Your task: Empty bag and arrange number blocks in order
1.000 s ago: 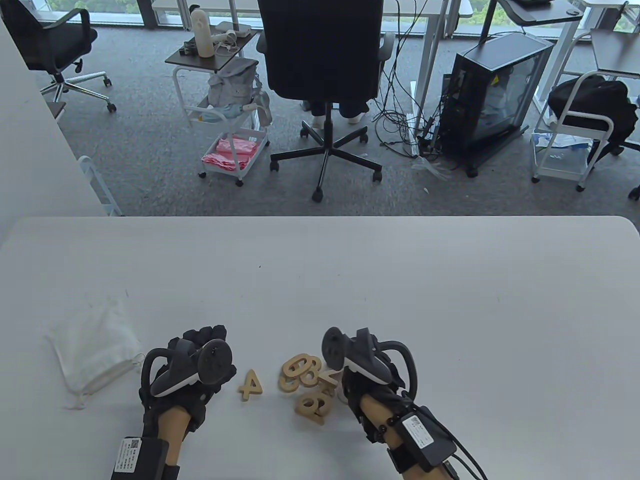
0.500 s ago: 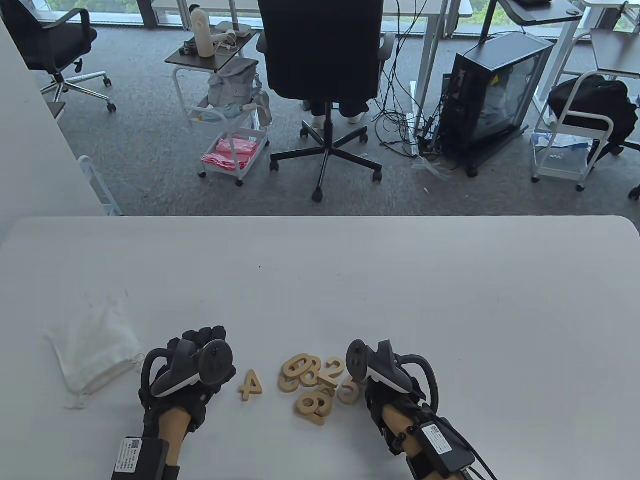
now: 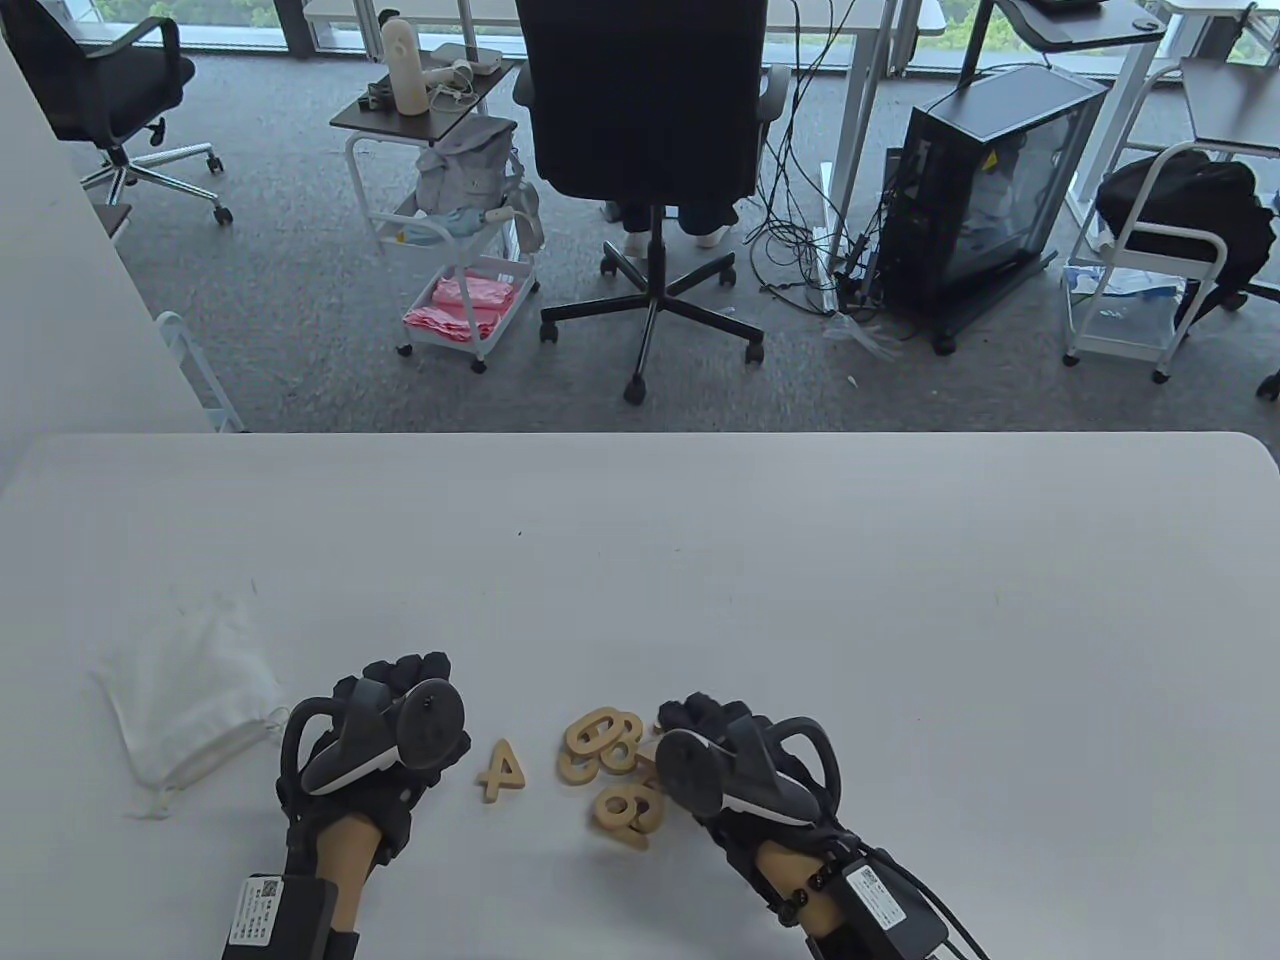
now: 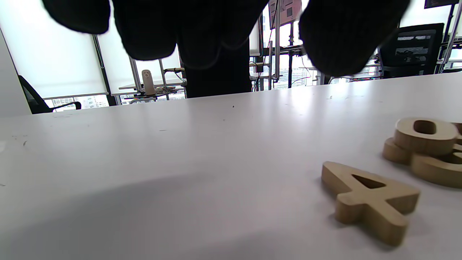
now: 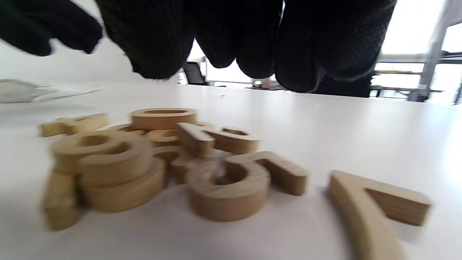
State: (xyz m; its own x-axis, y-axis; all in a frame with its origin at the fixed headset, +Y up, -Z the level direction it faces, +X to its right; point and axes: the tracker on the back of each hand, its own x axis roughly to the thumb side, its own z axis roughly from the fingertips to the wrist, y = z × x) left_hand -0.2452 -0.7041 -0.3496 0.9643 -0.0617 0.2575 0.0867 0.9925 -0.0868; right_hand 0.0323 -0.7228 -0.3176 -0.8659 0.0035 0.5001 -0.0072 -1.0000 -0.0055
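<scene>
Grey carpet (image 3: 300, 300); black office chair (image 3: 645, 150); PC tower (image 3: 985, 190); bright windows (image 4: 54, 54)

Both forearms enter from the near edge of the table view, each bare between glove and a black wrist-mounted unit. Left hand (image 3: 395, 735): palm down, tracker on its back, fingers (image 4: 144, 32) loosely curled and hanging clear of the surface in the left wrist view, holding nothing. Right hand (image 3: 735, 765): palm down, angled toward the left hand, tracker on its back; its fingers (image 5: 158, 39) hang loosely bent in the right wrist view, motion-blurred, gripping nothing.
</scene>
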